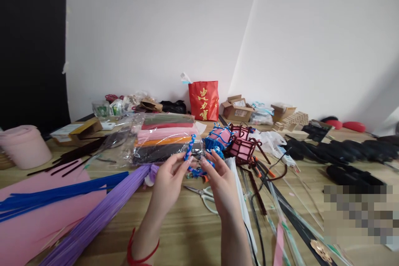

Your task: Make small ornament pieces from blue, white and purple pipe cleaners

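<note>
Both my hands are raised over the wooden table and pinch a small twisted piece made of blue pipe cleaners. My left hand, with a red cord at its wrist, grips the piece's left side. My right hand grips its lower right side, fingers closed on the blue strands. Just behind stand small pipe-cleaner lanterns, a blue and pink one and a dark red and pink one. White-handled scissors lie on the table under my hands.
Purple pipe cleaners and blue ones lie on pink paper at left. Bagged coloured stems sit mid-table, a pink tub far left, a red bag and cardboard boxes at the wall, black stems at right.
</note>
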Demonstrator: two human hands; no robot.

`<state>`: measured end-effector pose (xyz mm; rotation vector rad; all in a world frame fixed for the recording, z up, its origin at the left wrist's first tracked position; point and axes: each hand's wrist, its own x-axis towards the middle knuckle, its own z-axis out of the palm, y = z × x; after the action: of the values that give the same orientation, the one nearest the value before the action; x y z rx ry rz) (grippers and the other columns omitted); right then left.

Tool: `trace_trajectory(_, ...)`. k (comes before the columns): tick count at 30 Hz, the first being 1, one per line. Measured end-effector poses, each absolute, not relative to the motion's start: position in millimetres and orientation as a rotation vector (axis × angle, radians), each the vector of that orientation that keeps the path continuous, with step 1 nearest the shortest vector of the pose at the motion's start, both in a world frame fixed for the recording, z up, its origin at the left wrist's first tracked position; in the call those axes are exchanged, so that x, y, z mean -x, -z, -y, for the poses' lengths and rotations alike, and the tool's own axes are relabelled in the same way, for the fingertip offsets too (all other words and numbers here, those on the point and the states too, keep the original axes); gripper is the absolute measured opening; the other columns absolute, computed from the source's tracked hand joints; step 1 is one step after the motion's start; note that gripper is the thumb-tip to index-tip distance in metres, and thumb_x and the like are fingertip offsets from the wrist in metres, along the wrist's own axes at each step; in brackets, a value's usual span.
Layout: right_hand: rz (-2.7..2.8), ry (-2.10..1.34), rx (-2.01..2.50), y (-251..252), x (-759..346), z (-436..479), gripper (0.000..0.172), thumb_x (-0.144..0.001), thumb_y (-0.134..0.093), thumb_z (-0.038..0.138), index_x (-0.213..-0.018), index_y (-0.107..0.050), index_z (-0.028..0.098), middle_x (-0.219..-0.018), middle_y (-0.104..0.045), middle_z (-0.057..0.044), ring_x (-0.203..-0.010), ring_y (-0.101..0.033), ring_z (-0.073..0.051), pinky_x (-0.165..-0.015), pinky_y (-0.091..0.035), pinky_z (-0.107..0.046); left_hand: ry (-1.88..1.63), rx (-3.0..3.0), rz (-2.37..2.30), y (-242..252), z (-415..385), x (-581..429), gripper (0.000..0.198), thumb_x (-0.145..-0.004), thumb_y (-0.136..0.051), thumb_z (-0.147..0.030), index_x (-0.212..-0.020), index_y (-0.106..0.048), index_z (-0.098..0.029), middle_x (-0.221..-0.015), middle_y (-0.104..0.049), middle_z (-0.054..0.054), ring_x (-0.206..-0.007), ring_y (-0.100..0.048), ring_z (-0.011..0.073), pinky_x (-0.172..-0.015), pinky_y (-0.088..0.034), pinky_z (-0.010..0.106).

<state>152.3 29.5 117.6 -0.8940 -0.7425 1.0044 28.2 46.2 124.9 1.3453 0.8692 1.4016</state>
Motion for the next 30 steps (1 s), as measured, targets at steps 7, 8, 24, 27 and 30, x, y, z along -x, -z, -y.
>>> trace_trajectory(7, 0.936, -0.838, 1.122, -107.0, -162.4, -25.0, 0.04, -0.068, -0.069, 0.035, -0.101, -0.065, 0.013, -0.093, -0.071, -0.012, -0.079, -0.068, -0.026, -0.069, -0.056, -0.037, -1.599, -1.595, -1.038, -121.1, -51.8, -21.3, 0.018, -0.075, -0.063, -0.029, -0.087, -0.07, -0.018, -0.094, -0.068, 0.006, -0.087, -0.065, 0.0191, -0.077, -0.054, 0.028)
trace_trajectory(8, 0.926, -0.846, 1.119, -105.6, -162.7, -25.1, 0.042, -0.066, -0.071, 0.033, -0.103, -0.064, 0.013, -0.093, -0.071, -0.012, -0.078, -0.068, -0.026, -0.068, -0.057, -0.038, -1.604, -1.61, -1.043, -120.3, -52.8, -20.5, 0.018, -0.075, -0.063, -0.029, -0.087, -0.07, -0.018, -0.094, -0.068, 0.006, -0.087, -0.065, 0.0188, -0.076, -0.054, 0.027)
trace_trajectory(24, 1.01, -0.745, 1.038, -118.7, -150.0, -22.1, 0.028, -0.072, -0.064, 0.024, -0.099, -0.057, 0.018, -0.088, -0.071, -0.006, -0.084, -0.066, -0.02, -0.075, -0.051, -0.032, -1.511, -1.92, -1.05, -123.2, -49.1, -18.4, 0.019, -0.08, -0.052, -0.022, -0.08, -0.072, -0.021, -0.084, -0.071, 0.004, -0.082, -0.065, 0.0184, -0.076, -0.051, 0.029)
trace_trajectory(27, 1.021, -0.847, 1.007, -119.7, -148.7, -20.5, 0.038, -0.068, -0.07, 0.023, -0.102, -0.056, 0.018, -0.089, -0.07, -0.006, -0.086, -0.064, -0.02, -0.078, -0.05, -0.033, -1.517, -1.916, -1.054, -121.7, -49.3, -19.9, 0.02, -0.08, -0.053, -0.022, -0.079, -0.073, -0.022, -0.084, -0.071, 0.004, -0.083, -0.064, 0.0191, -0.078, -0.051, 0.03)
trace_trajectory(30, 1.047, -0.962, 0.94, -124.0, -149.3, -18.0, 0.041, -0.065, -0.073, 0.024, -0.103, -0.058, 0.017, -0.096, -0.069, -0.007, -0.091, -0.063, -0.02, -0.08, -0.05, -0.032, -1.514, -1.892, -1.037, -121.6, -50.2, -18.3, 0.019, -0.078, -0.054, -0.022, -0.077, -0.073, -0.024, -0.085, -0.071, 0.004, -0.083, -0.064, 0.0199, -0.078, -0.051, 0.032)
